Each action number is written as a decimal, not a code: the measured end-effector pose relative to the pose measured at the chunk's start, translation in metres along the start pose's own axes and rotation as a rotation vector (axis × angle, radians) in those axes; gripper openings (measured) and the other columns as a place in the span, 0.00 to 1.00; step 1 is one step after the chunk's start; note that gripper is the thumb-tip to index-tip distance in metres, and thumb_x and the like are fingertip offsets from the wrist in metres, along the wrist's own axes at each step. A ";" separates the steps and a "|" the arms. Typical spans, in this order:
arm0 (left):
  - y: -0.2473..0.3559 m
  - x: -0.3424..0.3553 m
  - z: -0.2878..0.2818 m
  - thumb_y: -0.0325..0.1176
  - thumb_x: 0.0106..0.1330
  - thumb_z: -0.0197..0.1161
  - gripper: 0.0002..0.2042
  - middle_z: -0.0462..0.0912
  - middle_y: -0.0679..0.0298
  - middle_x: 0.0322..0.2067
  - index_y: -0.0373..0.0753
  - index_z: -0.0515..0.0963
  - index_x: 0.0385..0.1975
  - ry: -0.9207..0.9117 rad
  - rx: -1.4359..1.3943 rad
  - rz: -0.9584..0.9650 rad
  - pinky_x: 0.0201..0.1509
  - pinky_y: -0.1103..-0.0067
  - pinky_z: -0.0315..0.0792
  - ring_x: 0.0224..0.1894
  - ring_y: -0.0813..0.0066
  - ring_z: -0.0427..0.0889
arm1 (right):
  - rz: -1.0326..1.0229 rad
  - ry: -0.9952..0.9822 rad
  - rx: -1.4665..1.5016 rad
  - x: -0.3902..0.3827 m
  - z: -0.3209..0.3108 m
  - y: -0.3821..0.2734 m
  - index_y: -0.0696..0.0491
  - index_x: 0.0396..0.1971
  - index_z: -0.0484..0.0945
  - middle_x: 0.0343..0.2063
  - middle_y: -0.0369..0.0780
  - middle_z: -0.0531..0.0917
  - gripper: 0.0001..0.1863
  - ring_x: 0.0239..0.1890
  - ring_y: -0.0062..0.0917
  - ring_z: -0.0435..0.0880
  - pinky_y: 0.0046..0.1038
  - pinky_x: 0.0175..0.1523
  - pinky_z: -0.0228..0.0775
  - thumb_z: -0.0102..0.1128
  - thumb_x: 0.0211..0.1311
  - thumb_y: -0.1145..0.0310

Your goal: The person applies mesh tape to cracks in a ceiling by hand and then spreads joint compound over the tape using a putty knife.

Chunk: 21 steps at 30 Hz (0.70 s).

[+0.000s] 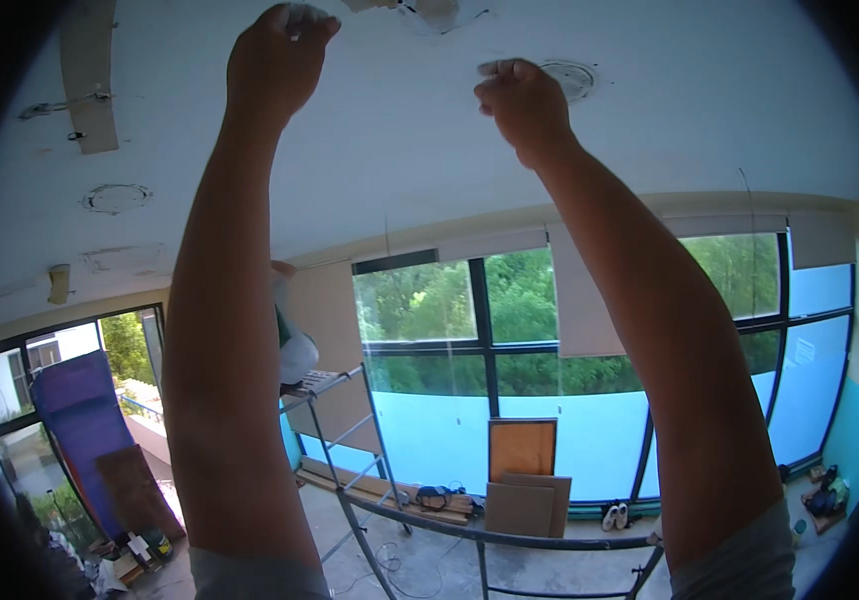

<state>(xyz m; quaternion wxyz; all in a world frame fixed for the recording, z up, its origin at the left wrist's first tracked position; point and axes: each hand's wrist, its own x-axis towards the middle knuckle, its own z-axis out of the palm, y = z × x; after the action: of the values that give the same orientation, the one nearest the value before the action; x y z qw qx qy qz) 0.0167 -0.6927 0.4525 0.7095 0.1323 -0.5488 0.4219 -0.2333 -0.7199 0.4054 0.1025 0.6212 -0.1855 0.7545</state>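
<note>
Both arms up at the white ceiling (370,150). My left hand (275,60) is closed in a fist against the ceiling surface, fingers curled together; something small and pale sits at the fingertips, too small to tell what, so I can't say whether it's clamped on anything. My right hand (522,100) is also curled shut, thumb and forefinger pinched together and pointing left, just beside a round ceiling fitting (570,78) to its right. Can't tell if the pinch holds anything.

Between and above the 2 hands: a rough opening (420,10) in the ceiling with thin wires showing at its edge. Well left of my left hand: a bare brownish strip (88,70) on the ceiling with a wire stub, and a scribed circle (116,198) further down.

Below my arms: grey scaffold rail (510,540) runs across, with a scaffold ladder frame (345,440) under my left forearm. A second person (295,340) is partly visible behind that forearm, on the platform. Far below my right hand: large window wall (510,340) with green trees outside, plywood sheets (522,475) leaning against it, a pair of shoes (615,516) on the floor.
</note>
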 end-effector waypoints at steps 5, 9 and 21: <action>0.014 0.043 -0.004 0.41 0.58 0.66 0.15 0.83 0.51 0.34 0.33 0.78 0.33 -0.030 0.145 0.019 0.45 0.65 0.73 0.42 0.53 0.81 | -0.048 0.105 0.110 0.050 0.016 0.005 0.59 0.50 0.75 0.31 0.39 0.84 0.22 0.33 0.19 0.84 0.19 0.28 0.69 0.63 0.52 0.73; 0.008 0.064 -0.002 0.38 0.57 0.65 0.14 0.83 0.49 0.32 0.32 0.78 0.33 0.064 0.190 0.160 0.42 0.65 0.72 0.39 0.50 0.81 | 0.007 0.176 0.205 0.061 0.030 0.001 0.60 0.53 0.72 0.36 0.40 0.85 0.26 0.37 0.22 0.85 0.21 0.31 0.72 0.65 0.52 0.73; 0.025 0.067 0.007 0.35 0.60 0.63 0.13 0.82 0.46 0.34 0.30 0.78 0.36 0.055 0.291 0.213 0.45 0.64 0.72 0.40 0.47 0.80 | -0.048 0.384 0.173 0.106 0.065 0.036 0.58 0.37 0.74 0.29 0.39 0.82 0.17 0.29 0.23 0.81 0.27 0.33 0.74 0.70 0.51 0.67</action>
<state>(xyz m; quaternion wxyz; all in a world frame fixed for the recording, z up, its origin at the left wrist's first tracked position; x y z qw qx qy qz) -0.0038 -0.6516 0.5082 0.6488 0.1632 -0.4732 0.5731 -0.2110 -0.7868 0.5135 0.1000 0.4767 -0.0824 0.8695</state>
